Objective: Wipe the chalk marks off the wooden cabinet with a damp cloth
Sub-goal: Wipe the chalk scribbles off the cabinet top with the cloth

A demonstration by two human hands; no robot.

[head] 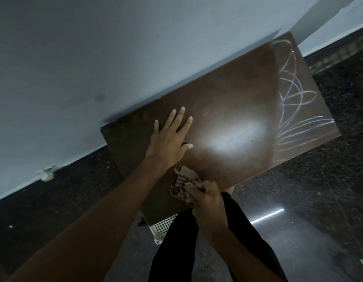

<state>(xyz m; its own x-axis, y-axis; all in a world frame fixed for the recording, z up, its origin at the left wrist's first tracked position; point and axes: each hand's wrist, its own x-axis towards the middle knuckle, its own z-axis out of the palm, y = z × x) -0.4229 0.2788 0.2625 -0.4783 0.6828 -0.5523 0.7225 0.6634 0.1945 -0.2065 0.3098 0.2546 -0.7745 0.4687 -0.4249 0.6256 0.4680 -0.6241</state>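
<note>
The dark brown wooden cabinet top (227, 102) stands against a pale wall. White looping chalk marks (294, 98) cover its right end, and the rest of the top looks darker and wet, with a bright glare patch in the middle. My left hand (168, 139) lies flat on the top with its fingers spread. My right hand (207, 196) is at the near edge, closed on a bunched striped cloth (182, 184) that rests on the wood.
A white perforated plastic basket (163, 227) shows below the cabinet's near edge, beside my dark trouser legs. The floor is dark speckled stone with a light streak (267, 215) reflected on the right. The wall (95, 58) runs along the cabinet's far side.
</note>
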